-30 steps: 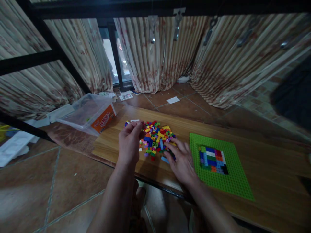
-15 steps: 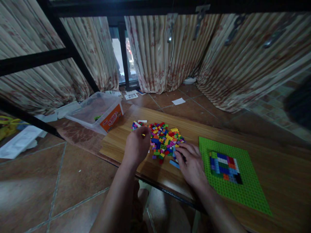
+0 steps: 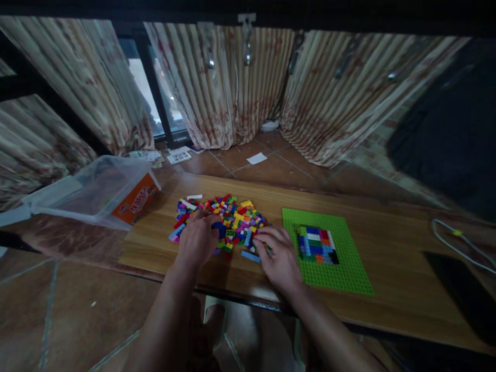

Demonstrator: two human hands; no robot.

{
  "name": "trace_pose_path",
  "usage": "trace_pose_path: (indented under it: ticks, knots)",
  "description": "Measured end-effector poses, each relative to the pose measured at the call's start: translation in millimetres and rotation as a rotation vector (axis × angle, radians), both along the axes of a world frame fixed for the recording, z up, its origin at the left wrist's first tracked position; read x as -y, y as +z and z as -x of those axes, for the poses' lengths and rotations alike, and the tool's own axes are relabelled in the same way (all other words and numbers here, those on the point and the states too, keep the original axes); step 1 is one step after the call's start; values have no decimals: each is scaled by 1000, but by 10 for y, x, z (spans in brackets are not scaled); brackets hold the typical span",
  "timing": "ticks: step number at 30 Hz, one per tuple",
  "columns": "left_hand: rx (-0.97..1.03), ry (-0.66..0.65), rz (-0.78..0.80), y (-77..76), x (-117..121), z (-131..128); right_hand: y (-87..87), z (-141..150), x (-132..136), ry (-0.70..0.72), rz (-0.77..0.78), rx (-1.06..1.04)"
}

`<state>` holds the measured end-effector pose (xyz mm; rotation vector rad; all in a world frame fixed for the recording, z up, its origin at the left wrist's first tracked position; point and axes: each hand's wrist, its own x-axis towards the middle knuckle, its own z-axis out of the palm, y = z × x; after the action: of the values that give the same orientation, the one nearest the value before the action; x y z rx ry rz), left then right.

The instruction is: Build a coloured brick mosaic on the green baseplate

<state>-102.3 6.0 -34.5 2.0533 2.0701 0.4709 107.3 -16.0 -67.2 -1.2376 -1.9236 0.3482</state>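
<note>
A loose pile of small coloured building bricks (image 3: 232, 214) is spread over the wooden table. My left hand (image 3: 197, 240) reaches into the left side of the pile, its fingers curved and apart near a dark blue brick (image 3: 219, 227). My right hand (image 3: 281, 256) is at the pile's right edge with thumb and fingertips pinched together; what is between them is too small to make out. Near those fingertips are a light blue brick (image 3: 248, 237) and a longer light blue brick (image 3: 251, 256). To the right, a green baseplate (image 3: 349, 258) carries a patch of multicoloured bricks (image 3: 315, 245).
A clear plastic box (image 3: 93, 175) with an orange label stands left of the wooden table (image 3: 155, 243). At the right end lie a dark flat object (image 3: 457, 289) and a white cable (image 3: 449, 235). Paper (image 3: 257, 158) lies on the tiled floor before the curtains (image 3: 240, 93).
My view has turned to the right, bringing the cable and dark flat object into sight. My left hand has lowered into the pile; my right hand stays at its right edge.
</note>
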Motion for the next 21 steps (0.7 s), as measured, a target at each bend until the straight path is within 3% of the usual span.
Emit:
trace_pose_path:
  ticks: [11,21]
  knots:
    - [36,-94,9,81,26,-73,53,-108,-13,-43,22,-14]
    - [-79,-193,-11,8,10,-189,66,-108,-3,-56,51,-46]
